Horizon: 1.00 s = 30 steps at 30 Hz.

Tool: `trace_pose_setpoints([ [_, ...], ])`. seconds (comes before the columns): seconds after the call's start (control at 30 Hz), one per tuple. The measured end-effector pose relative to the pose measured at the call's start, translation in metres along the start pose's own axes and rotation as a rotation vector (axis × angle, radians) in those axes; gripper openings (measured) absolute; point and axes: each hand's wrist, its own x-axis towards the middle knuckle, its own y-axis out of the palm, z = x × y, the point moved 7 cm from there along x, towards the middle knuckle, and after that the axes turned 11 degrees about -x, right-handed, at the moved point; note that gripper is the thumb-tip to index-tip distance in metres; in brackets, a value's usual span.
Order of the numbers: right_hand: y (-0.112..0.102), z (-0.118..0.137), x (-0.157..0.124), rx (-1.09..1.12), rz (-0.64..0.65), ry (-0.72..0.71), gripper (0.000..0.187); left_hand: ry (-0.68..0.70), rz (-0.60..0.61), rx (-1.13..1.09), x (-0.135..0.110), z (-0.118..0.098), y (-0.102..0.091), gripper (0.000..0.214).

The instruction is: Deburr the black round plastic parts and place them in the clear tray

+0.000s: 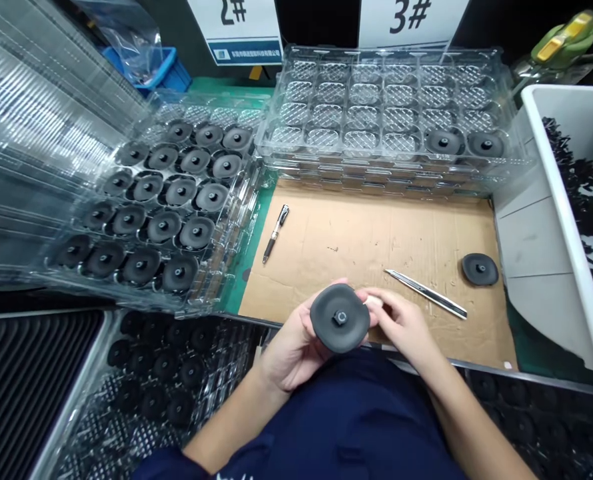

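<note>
A round black disc part with a small hub in its middle is held over the near edge of a cardboard sheet. My left hand is wrapped round its left side and back. My right hand touches the disc's right edge with curled fingers. Another black disc lies on the cardboard at the right, beside a thin metal blade tool.
A clear tray full of black discs stands at the left. A stack of clear trays, holding two discs, stands behind. A pen lies on the cardboard. A white bin of small black parts is at the right. More disc trays sit below the bench edge.
</note>
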Motion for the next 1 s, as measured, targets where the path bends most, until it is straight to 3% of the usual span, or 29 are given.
trace_pose_setpoints([
  [0.07, -0.031, 0.024, -0.004, -0.012, -0.201, -0.001, 0.024, 0.022, 0.02, 0.001, 0.002, -0.001, 0.004, 0.043],
  [0.13, -0.06, 0.059, -0.01, -0.018, -0.396, -0.16, 0.031, 0.067, 0.003, 0.026, 0.004, -0.003, 0.005, 0.044],
  [0.2, -0.066, 0.092, -0.012, -0.027, -0.371, -0.399, 0.039, 0.126, -0.037, 0.076, 0.005, -0.008, 0.003, 0.048],
  [0.27, -0.056, 0.106, -0.009, -0.084, -0.178, -0.47, 0.039, 0.183, -0.084, 0.114, 0.006, -0.014, -0.002, 0.053],
  [0.33, -0.047, 0.103, -0.004, -0.154, -0.065, -0.384, 0.036, 0.213, -0.118, 0.128, 0.006, -0.018, -0.006, 0.053],
  [0.47, -0.056, 0.106, -0.005, -0.059, -0.25, -0.384, 0.039, 0.245, -0.087, 0.131, 0.008, -0.02, -0.004, 0.053],
  [0.53, -0.051, 0.098, -0.002, 0.026, -0.207, -0.351, 0.035, 0.252, -0.068, 0.135, 0.009, -0.021, -0.001, 0.052],
  [0.63, -0.034, 0.058, 0.004, 0.145, -0.019, -0.137, 0.02, 0.239, -0.053, 0.128, 0.01, -0.023, -0.001, 0.055],
  [0.73, -0.033, 0.014, 0.0, 0.266, -0.093, 0.07, 0.019, 0.244, -0.008, 0.114, 0.008, -0.027, 0.0, 0.056],
  [0.8, -0.034, 0.005, -0.005, 0.268, -0.173, 0.139, 0.021, 0.26, 0.004, 0.126, 0.007, -0.029, 0.0, 0.053],
  [0.9, -0.04, 0.035, -0.008, 0.166, -0.313, 0.075, 0.024, 0.319, -0.029, 0.175, 0.009, -0.03, 0.001, 0.054],
  [1.0, -0.043, 0.089, -0.002, 0.063, -0.401, -0.183, 0.033, 0.447, -0.087, 0.233, 0.009, -0.034, 0.0, 0.056],
])
